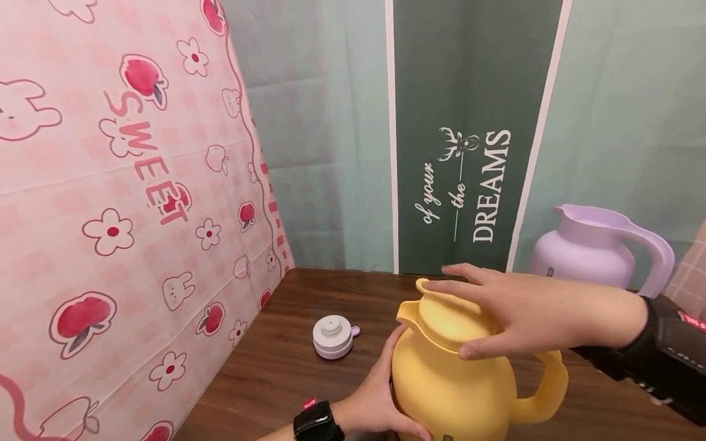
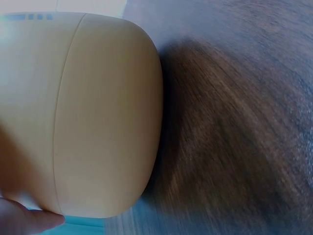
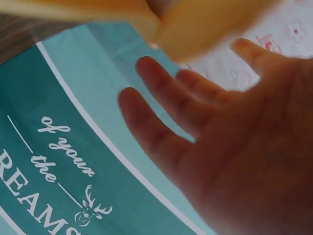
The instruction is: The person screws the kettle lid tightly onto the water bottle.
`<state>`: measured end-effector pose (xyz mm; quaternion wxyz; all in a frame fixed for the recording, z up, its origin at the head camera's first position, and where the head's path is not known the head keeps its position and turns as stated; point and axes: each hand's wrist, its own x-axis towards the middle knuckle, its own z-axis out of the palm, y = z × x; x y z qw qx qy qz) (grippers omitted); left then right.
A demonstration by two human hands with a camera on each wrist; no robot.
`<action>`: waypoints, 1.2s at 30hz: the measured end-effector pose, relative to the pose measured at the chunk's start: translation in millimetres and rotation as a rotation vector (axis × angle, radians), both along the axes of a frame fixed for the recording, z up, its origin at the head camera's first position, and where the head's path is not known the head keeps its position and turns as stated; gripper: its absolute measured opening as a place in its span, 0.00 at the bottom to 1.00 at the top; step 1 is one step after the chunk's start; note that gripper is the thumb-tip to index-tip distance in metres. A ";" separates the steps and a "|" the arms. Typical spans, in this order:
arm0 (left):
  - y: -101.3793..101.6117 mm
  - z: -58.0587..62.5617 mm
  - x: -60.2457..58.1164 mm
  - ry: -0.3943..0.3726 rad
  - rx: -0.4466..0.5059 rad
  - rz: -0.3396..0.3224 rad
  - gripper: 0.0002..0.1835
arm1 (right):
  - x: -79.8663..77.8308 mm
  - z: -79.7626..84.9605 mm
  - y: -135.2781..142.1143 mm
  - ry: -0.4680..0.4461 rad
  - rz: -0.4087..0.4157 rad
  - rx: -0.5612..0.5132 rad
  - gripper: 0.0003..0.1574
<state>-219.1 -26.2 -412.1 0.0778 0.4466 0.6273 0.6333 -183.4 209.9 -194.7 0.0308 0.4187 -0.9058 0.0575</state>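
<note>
A yellow thermos jug point(image 1: 452, 389) stands on the wooden table, its handle to the right and its spout to the left. My left hand point(image 1: 377, 392) holds the jug's left side, thumb at the front and fingers round the back. In the left wrist view, fingers of that hand lie against the jug's body point(image 2: 107, 117). Over the jug's mouth is a yellow lid point(image 1: 444, 318) with a small loop. My right hand point(image 1: 515, 306) hovers over this lid with fingers spread, palm down. The right wrist view shows the palm point(image 3: 244, 156) below blurred yellow edges.
A small white and lilac stopper point(image 1: 333, 337) with a loop sits on the table point(image 1: 265, 367) left of the jug. At the back right stands a lilac jug point(image 1: 579, 251) without a visible lid. Patterned cloths point(image 1: 325, 153) hang behind and at the left.
</note>
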 end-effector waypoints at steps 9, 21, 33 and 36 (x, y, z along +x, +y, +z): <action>-0.6 0.1 2.8 -0.054 0.011 -0.015 0.74 | -3.5 8.8 3.6 -0.050 0.086 0.024 0.43; 0.1 0.2 2.4 -0.084 0.020 -0.021 0.74 | -3.2 1.7 -4.4 0.153 0.046 0.000 0.32; -2.9 -4.4 -0.5 -0.023 -0.018 -0.005 0.73 | -3.0 5.6 -0.4 -0.069 0.064 0.070 0.48; -2.2 -4.4 -0.8 -0.027 -0.006 -0.010 0.73 | -5.2 4.9 -2.0 -0.013 0.080 0.055 0.44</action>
